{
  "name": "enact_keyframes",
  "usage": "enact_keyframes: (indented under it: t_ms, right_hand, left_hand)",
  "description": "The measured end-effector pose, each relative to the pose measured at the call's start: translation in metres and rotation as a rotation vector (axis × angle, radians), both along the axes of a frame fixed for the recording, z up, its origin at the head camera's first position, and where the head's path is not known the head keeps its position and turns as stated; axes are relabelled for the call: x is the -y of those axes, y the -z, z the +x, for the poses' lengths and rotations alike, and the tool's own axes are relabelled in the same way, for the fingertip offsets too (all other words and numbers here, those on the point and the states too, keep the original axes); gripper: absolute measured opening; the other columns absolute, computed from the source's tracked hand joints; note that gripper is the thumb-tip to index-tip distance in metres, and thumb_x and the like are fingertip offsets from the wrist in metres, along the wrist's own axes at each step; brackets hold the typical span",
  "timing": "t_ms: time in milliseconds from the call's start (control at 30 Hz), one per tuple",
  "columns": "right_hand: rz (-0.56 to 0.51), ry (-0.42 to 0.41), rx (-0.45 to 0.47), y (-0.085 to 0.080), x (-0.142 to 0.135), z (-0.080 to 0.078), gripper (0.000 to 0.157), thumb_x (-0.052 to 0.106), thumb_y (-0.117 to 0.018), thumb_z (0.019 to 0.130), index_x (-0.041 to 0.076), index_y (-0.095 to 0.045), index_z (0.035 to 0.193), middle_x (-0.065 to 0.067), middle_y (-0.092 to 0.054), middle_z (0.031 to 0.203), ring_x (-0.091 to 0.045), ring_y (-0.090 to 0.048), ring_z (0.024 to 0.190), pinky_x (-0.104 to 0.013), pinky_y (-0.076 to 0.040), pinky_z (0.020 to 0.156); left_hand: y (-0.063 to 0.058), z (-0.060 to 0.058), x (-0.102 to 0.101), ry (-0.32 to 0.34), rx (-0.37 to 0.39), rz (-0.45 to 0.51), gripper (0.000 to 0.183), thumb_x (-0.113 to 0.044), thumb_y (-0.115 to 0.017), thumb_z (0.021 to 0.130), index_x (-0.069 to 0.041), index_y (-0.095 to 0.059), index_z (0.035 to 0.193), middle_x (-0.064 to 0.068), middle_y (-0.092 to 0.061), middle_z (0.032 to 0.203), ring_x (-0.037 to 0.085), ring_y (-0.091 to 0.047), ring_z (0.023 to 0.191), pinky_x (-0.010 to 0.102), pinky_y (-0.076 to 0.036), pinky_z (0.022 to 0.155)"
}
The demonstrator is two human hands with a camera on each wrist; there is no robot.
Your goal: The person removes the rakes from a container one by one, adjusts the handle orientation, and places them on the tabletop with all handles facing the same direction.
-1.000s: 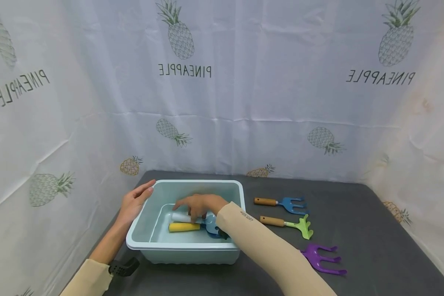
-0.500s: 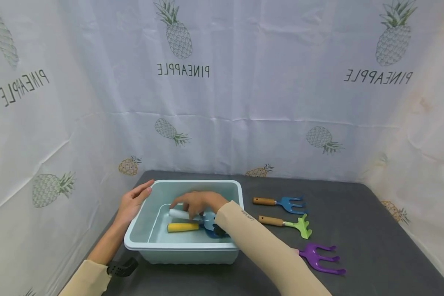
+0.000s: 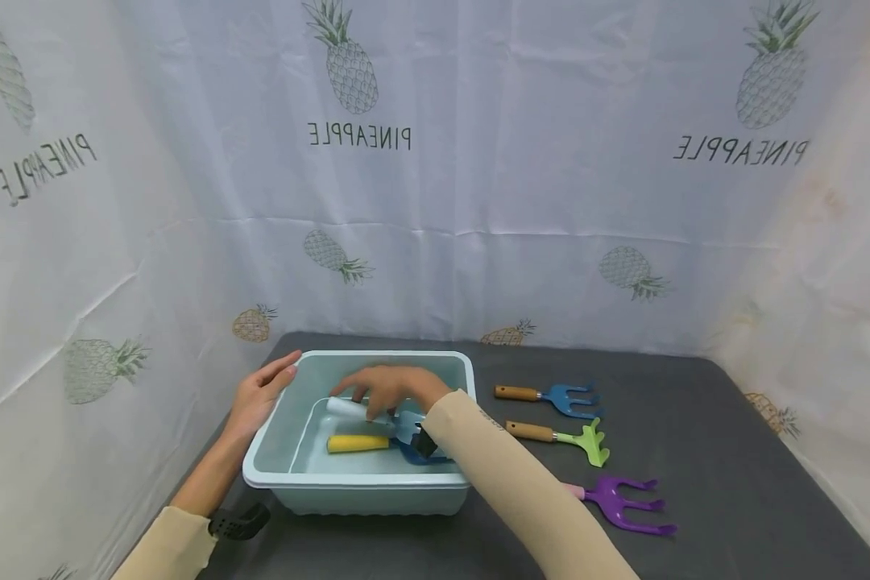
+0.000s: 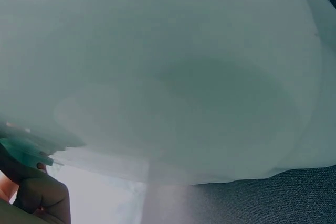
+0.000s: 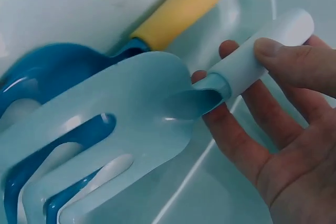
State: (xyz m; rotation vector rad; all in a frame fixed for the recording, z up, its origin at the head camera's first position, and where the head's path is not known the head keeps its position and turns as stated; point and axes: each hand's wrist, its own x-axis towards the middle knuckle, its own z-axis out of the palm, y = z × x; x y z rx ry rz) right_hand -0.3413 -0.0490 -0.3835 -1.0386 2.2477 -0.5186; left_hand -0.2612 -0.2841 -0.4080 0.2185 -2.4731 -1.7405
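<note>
In the head view, my left hand [image 3: 257, 401] holds the left rim of a pale blue-green plastic tub [image 3: 370, 482] near its far corner. The left wrist view mostly shows the tub's outer wall [image 4: 210, 77]. Inside the tub, my right hand [image 3: 387, 388] pinches the white handle [image 5: 278, 45] of a light blue garden fork [image 5: 149, 87] between thumb and fingers. The fork overlaps a blue slotted garden tool [image 5: 58, 66] with a yellow handle [image 3: 358, 443], which lies on the tub floor. My right forearm hides the tub's right front corner in the head view.
Right of the tub on the dark table [image 3: 732, 483] lie a blue fork [image 3: 569, 399] with a wooden handle, a green rake [image 3: 590, 441] and a purple fork [image 3: 619, 503]. A pineapple-print curtain [image 3: 435, 177] stands behind and at both sides.
The light blue fork's white handle has tilted and shifted up toward the tub's far side in my right hand, away from the yellow handle. My left hand stays at the rim.
</note>
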Motion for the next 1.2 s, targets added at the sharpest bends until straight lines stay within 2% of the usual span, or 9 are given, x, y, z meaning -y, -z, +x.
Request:
enact_keyframes:
  t_ms: [67,167,467,633,733,867,933,1067,1200]
  right_hand:
    - [-0.004,-0.012,-0.008,-0.002,0.001,0.001,0.072,-0.003,-0.070,0.093,0.036,-0.051,0.151,-0.005,-0.060,0.146,-0.015,-0.061,0.118,-0.031,-0.060,0.075]
    - [0.003,-0.025,-0.032,-0.003,0.002,0.001,0.073,-0.003,-0.071,0.093,0.036,-0.051,0.151,-0.004,-0.061,0.145,-0.015,-0.061,0.118,-0.030,-0.060,0.075]
    - [0.009,-0.065,-0.127,-0.010,0.004,0.004,0.073,-0.002,-0.070,0.094,0.036,-0.049,0.153,-0.005,-0.061,0.145,-0.012,-0.062,0.104,-0.027,-0.058,0.069]
    - [-0.005,-0.090,-0.154,-0.018,0.004,0.008,0.073,-0.004,-0.067,0.094,0.035,-0.050,0.152,-0.006,-0.062,0.143,-0.014,-0.063,0.099,-0.026,-0.058,0.067]
    - [-0.008,-0.118,-0.185,-0.024,0.003,0.011,0.073,-0.006,-0.066,0.093,0.034,-0.049,0.153,-0.006,-0.063,0.142,-0.013,-0.064,0.106,-0.024,-0.056,0.068]
    - [-0.020,-0.151,-0.210,-0.034,0.000,0.014,0.075,-0.007,-0.064,0.093,0.033,-0.047,0.154,-0.006,-0.063,0.143,-0.014,-0.063,0.119,-0.023,-0.053,0.077]
    - [-0.022,-0.163,-0.218,-0.040,-0.002,0.017,0.075,-0.006,-0.064,0.093,0.033,-0.047,0.155,-0.006,-0.063,0.144,-0.016,-0.064,0.119,-0.023,-0.053,0.083]
    - [-0.023,-0.204,-0.254,-0.056,-0.004,0.022,0.075,-0.006,-0.063,0.094,0.032,-0.044,0.157,-0.007,-0.062,0.146,-0.018,-0.065,0.123,-0.024,-0.055,0.090]
    - [-0.031,-0.227,-0.284,-0.076,-0.007,0.030,0.075,-0.007,-0.062,0.095,0.030,-0.043,0.158,-0.005,-0.061,0.147,-0.018,-0.061,0.129,-0.022,-0.055,0.089]
  left_hand:
    - [-0.001,0.001,0.001,-0.001,-0.004,-0.002,0.059,-0.048,-0.056,0.105,-0.018,-0.048,0.156,0.006,-0.044,0.163,-0.016,-0.052,0.109,0.006,-0.047,0.085]
    - [-0.001,0.000,0.001,-0.003,-0.005,0.019,0.059,-0.047,-0.057,0.105,-0.017,-0.049,0.155,0.007,-0.044,0.163,-0.021,-0.052,0.101,0.008,-0.049,0.084]
    - [-0.002,0.001,-0.002,0.003,0.009,0.017,0.059,-0.047,-0.056,0.106,-0.018,-0.048,0.156,0.006,-0.044,0.164,-0.014,-0.052,0.108,0.007,-0.049,0.085]
    - [-0.002,0.001,0.000,0.004,0.013,0.028,0.060,-0.048,-0.056,0.105,-0.018,-0.048,0.156,0.006,-0.043,0.164,-0.018,-0.053,0.103,0.008,-0.050,0.084]
    - [-0.002,0.000,0.001,0.008,0.011,0.030,0.061,-0.049,-0.057,0.105,-0.018,-0.047,0.157,0.006,-0.042,0.164,-0.019,-0.053,0.101,0.009,-0.051,0.084]
    - [-0.001,0.000,0.002,0.014,0.014,0.028,0.061,-0.049,-0.056,0.105,-0.019,-0.046,0.157,0.006,-0.041,0.165,-0.020,-0.052,0.100,0.009,-0.051,0.084]
    - [-0.001,0.000,0.002,0.014,0.021,0.028,0.061,-0.049,-0.055,0.105,-0.019,-0.045,0.158,0.006,-0.040,0.166,-0.019,-0.052,0.101,0.009,-0.051,0.084]
    - [-0.001,-0.001,0.001,0.012,0.035,0.029,0.061,-0.049,-0.055,0.106,-0.019,-0.044,0.158,0.005,-0.039,0.166,-0.009,-0.054,0.115,0.007,-0.049,0.085]
    - [0.000,-0.001,0.000,0.017,0.035,0.029,0.061,-0.048,-0.053,0.106,-0.019,-0.043,0.159,0.005,-0.037,0.168,0.016,-0.048,0.141,0.007,-0.049,0.083]
